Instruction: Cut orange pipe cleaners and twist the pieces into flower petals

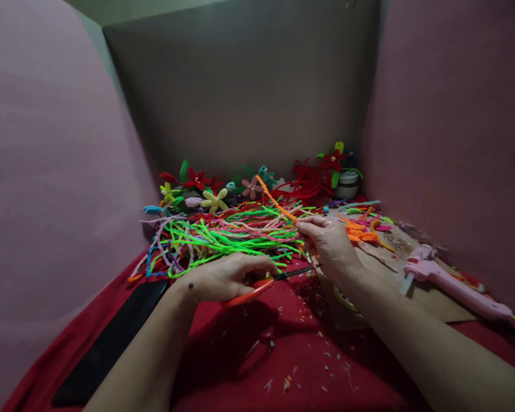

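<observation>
My left hand (227,277) is closed around the orange handle of a pair of scissors (253,290), whose dark blades point right, toward my other hand. Between the fingertips of my right hand (328,246) is an orange pipe cleaner (277,203), its long end slanting up and to the left. The scissor tips reach just under my right fingers; whether they touch the pipe cleaner is hidden. Behind both hands spreads a heap of pipe cleaners (223,240), mostly bright green, with pink, red and white ones among them.
Pipe-cleaner flowers (214,200) stand along the back, near a white pot (347,184). A pink glue gun (455,283) lies on cardboard at right, beside orange pieces (360,233). A black flat slab (111,343) lies at left. Coloured clippings litter the red cloth (240,377).
</observation>
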A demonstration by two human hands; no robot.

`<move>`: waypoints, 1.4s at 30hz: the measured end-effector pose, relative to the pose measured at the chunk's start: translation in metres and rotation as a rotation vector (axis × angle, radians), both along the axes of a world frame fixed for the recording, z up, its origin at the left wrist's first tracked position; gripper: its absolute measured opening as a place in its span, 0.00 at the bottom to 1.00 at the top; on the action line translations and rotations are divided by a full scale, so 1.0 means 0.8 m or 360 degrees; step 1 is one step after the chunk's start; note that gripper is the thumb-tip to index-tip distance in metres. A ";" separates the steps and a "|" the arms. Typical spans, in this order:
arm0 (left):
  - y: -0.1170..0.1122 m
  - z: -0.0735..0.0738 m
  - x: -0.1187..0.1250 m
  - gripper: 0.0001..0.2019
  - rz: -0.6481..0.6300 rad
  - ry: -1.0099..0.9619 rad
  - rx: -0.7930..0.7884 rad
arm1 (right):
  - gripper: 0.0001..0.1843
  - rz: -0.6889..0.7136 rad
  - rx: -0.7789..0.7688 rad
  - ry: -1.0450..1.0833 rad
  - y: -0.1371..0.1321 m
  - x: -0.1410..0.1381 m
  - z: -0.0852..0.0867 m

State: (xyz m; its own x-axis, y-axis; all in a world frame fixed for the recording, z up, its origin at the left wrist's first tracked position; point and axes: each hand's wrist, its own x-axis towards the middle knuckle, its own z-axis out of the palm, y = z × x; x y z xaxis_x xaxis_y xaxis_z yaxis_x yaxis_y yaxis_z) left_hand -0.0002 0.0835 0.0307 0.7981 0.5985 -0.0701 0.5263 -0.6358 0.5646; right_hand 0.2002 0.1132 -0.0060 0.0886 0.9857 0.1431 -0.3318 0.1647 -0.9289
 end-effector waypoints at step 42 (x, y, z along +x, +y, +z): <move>0.012 -0.034 0.005 0.20 0.0617 0.0410 0.1159 | 0.06 -0.0517 0.0529 -0.0812 0.003 0.000 -0.016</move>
State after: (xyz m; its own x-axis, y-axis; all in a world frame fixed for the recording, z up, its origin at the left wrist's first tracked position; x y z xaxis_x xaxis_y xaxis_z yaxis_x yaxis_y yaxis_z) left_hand 0.0041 0.0934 0.0038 0.5402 0.7914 0.2860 0.8366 -0.5419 -0.0805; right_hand 0.2005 0.1157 -0.0185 0.2132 0.8171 0.5356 0.2479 0.4850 -0.8386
